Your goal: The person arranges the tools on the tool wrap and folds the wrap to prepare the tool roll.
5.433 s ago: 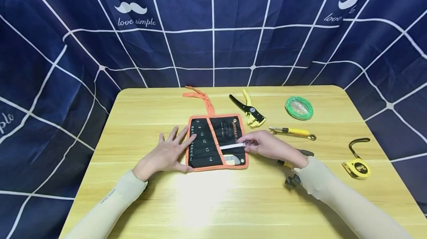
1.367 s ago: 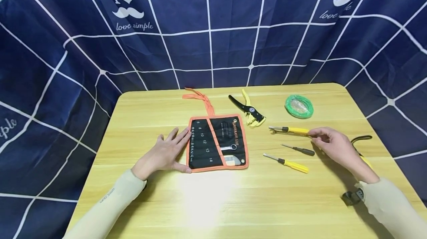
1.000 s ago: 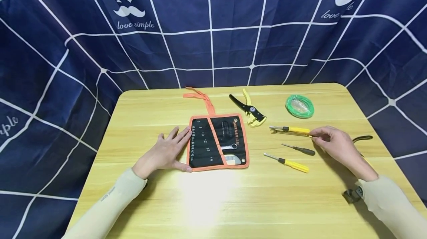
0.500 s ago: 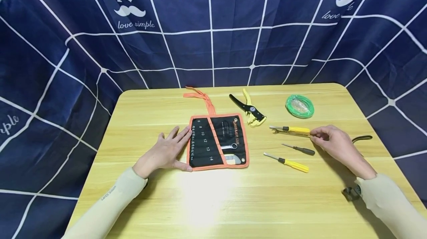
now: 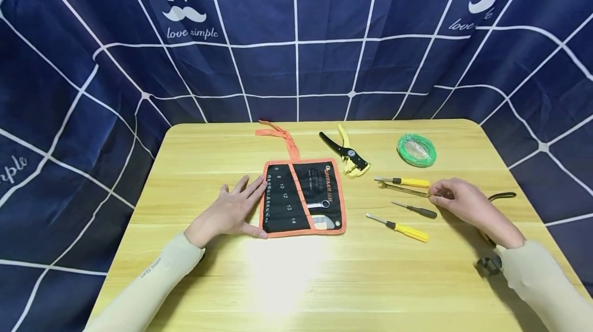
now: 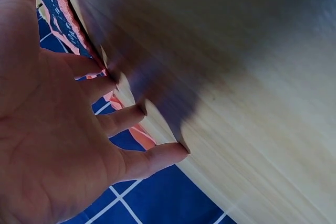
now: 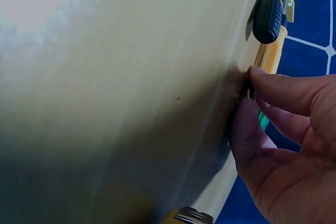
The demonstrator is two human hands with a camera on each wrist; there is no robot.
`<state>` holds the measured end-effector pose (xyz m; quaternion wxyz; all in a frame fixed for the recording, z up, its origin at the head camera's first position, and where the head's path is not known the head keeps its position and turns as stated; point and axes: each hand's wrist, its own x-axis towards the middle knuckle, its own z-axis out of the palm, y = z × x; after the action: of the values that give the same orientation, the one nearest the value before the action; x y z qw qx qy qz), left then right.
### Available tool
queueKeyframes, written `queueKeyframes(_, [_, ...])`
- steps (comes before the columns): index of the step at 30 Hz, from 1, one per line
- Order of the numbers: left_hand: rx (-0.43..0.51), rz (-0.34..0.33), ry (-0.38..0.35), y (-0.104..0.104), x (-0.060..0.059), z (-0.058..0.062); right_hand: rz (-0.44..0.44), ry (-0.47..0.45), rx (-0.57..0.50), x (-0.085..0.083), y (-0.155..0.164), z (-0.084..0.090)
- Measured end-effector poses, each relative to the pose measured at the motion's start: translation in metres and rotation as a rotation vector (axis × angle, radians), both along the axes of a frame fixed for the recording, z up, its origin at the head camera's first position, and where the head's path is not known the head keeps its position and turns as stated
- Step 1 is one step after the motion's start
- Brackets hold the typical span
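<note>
Here, right-hand grip (image 5: 456,201) pinching wrench (image 5: 404,189), left-hand grip (image 5: 229,212) (spread wide) touching tool pouch (image 5: 282,201).

1. Two grips, both bare hands: one left grip (image 5: 231,212), one right grip (image 5: 463,203).
2. Two pale sleeves (image 5: 153,280), one per arm.
3. One worktop (image 5: 301,291).
4. One black tool pouch (image 5: 298,188) with orange trim, six printed numbers (image 5: 285,196) and two eyelets (image 5: 337,223); orange ties (image 5: 286,140) too bunched to count.
5. Two wrenches: one bronze-toned wrench (image 5: 407,190) pinched in the right grip, one silver wrench (image 5: 316,205) in the pouch.
6. One grey-ended tool (image 5: 326,223), also pouched.
7. Three screwdrivers (image 5: 410,231): two yellow-handled, one dark-handled (image 5: 423,212).
8. One yellow-and-black wire stripper (image 5: 355,159).
9. One green wire coil (image 5: 404,154).
10. One black strap (image 5: 502,195), attached thing mostly hidden.
11. Two printed slogans (image 5: 192,32) on blue cloth (image 5: 259,69).
</note>
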<state>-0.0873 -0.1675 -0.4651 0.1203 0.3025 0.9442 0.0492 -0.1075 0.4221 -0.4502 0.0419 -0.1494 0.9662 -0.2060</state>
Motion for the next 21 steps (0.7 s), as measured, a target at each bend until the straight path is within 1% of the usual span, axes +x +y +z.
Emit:
queueKeyframes(6, [-0.005, 0.004, 0.009, 0.0002, -0.0010, -0.0019, -0.011, -0.070, 0.012, 0.0006, -0.0005, 0.0013])
queueKeyframes(10, [-0.002, 0.002, 0.005, 0.0006, -0.0004, -0.0008, -0.012, -0.121, -0.027, 0.0024, 0.0025, -0.0004])
queueKeyframes(15, [0.004, 0.000, -0.003, 0.0012, 0.0001, 0.0001, 0.012, -0.123, -0.056, 0.0051, 0.0060, -0.0025])
queueKeyframes(21, [0.008, 0.002, -0.006, -0.0001, -0.0017, -0.0004, 0.009, -0.117, -0.078, 0.0055, 0.0070, 0.0007])
